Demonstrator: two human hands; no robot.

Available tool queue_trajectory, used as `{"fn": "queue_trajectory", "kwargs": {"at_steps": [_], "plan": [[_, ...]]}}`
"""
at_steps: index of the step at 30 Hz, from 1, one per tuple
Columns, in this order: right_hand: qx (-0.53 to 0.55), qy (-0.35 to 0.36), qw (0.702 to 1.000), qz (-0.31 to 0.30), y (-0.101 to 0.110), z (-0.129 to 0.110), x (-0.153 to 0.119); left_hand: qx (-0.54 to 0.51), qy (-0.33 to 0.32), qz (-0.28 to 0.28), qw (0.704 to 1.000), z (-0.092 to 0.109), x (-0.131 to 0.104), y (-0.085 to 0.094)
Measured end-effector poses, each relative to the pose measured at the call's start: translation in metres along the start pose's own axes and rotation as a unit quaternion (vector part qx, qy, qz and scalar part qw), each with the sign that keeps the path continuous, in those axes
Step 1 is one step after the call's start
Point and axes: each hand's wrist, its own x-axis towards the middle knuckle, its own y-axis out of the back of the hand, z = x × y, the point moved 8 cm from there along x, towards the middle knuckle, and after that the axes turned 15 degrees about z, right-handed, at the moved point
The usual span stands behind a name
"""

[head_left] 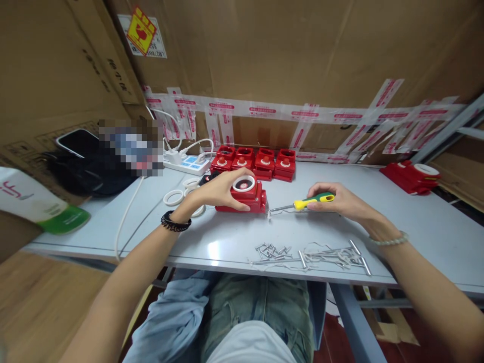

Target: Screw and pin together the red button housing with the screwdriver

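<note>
My left hand (pixel 223 190) is closed round a red box-shaped device (pixel 252 201) with a white ring on its top, resting on the table. In my right hand (pixel 333 199) is a screwdriver with a green and yellow handle (pixel 300 204). Its metal shaft points left, and the tip is close to the device's right end, by a small pale item too small to make out. Nearer the table edge lie a pile of screws (pixel 270 250) and several metal T-shaped pieces (pixel 302 259) tangled with white string.
Several red devices (pixel 264 162) stand in a row at the back, beside a white power strip (pixel 189 164). White rings (pixel 174 197) lie left of my left hand. Another red device (pixel 410 177) sits far right. A green and white tube (pixel 56 209) and a black bag (pixel 98 174) are left.
</note>
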Motion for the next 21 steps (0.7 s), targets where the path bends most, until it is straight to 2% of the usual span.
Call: {"fn": "queue_trajectory", "kwargs": {"at_steps": [6, 21], "plan": [[-0.029, -0.018, 0.999, -0.041, -0.004, 0.007, 0.000, -0.010, 0.022, -0.041, 0.999, -0.003, -0.002, -0.013], [-0.023, -0.025, 0.999, -0.039, -0.005, 0.005, -0.001, -0.012, 0.021, -0.040, 0.999, -0.007, -0.002, -0.015]]}}
